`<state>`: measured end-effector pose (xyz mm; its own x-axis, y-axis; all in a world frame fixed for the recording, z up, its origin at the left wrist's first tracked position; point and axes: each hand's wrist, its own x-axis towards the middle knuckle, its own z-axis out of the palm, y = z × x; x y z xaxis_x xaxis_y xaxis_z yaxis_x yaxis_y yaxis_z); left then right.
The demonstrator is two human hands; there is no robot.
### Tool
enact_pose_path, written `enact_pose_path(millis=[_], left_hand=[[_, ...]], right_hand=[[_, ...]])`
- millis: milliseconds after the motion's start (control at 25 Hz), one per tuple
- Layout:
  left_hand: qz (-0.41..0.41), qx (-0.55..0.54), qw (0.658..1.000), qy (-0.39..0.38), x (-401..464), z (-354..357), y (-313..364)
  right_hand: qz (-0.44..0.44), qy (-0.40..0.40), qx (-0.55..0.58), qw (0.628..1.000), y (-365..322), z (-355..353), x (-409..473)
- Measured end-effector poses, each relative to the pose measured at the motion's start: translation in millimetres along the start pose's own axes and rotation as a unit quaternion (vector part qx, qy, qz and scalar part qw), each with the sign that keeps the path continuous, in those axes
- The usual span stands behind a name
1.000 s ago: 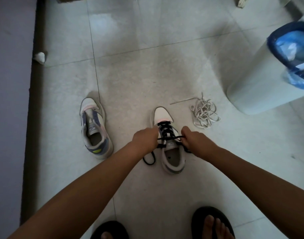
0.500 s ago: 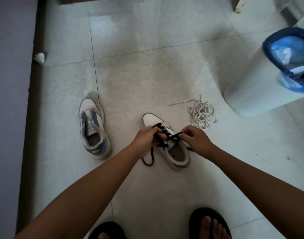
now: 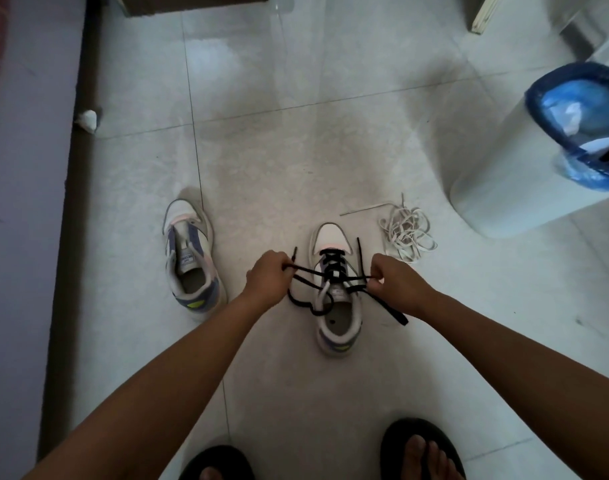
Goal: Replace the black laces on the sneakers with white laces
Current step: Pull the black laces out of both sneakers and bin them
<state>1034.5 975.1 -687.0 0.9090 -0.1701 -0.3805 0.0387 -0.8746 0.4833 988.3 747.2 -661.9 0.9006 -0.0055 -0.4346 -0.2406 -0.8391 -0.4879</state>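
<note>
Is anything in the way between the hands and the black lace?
No. The left hand and the right hand already pinch the black lace, pulling it sideways over the sneaker. The white laces lie off to the right.

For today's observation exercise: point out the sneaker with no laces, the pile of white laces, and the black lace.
Unlaced sneaker (image 3: pixel 191 252), head view, on its tongue.
White laces (image 3: pixel 407 233), head view, middle of the tangled pile.
Black lace (image 3: pixel 332 263), head view, on the crossings over the right-hand sneaker's tongue.

A home: pale tiled floor, lined waste bin, sandalled feet.
</note>
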Motion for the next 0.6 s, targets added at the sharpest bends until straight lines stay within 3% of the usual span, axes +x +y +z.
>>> enact_pose_path(millis=[40, 80, 160, 200, 240, 320, 440, 480, 560, 600], left_hand=[[-0.065, -0.167, 0.984, 0.023, 0, 3, 5], [-0.134, -0.316, 0.939, 0.036, 0, 4, 12], [-0.226, -0.539, 0.811, 0.023, -2, 5, 24], [-0.243, -0.607, 0.756, 0.020, -1, 6, 26], [-0.245, -0.654, 0.715, 0.022, -1, 7, 28], [-0.239, -0.691, 0.681, 0.024, 2, 7, 30], [-0.278, -0.617, 0.733, 0.073, 6, 2, 27], [-0.285, -0.612, 0.733, 0.085, 8, 1, 24], [-0.273, -0.670, 0.689, 0.056, 11, -1, 18], [-0.255, -0.707, 0.660, 0.029, 11, -1, 17]], right_hand=[[0.023, 0.025, 0.104, 0.994, -2, 3, 1], [0.065, 0.033, 0.244, 0.967, -6, 6, 1], [0.154, -0.010, 0.523, 0.838, -15, 11, 0], [0.185, -0.033, 0.602, 0.776, -17, 14, 0], [0.204, -0.049, 0.636, 0.743, -16, 15, 2], [0.208, -0.070, 0.633, 0.742, -17, 16, 3], [0.173, -0.065, 0.515, 0.837, -14, 14, 3], [0.161, -0.063, 0.474, 0.863, -12, 14, 3], [0.151, -0.055, 0.465, 0.871, -11, 14, 3], [0.157, -0.043, 0.506, 0.847, -11, 14, 3]])
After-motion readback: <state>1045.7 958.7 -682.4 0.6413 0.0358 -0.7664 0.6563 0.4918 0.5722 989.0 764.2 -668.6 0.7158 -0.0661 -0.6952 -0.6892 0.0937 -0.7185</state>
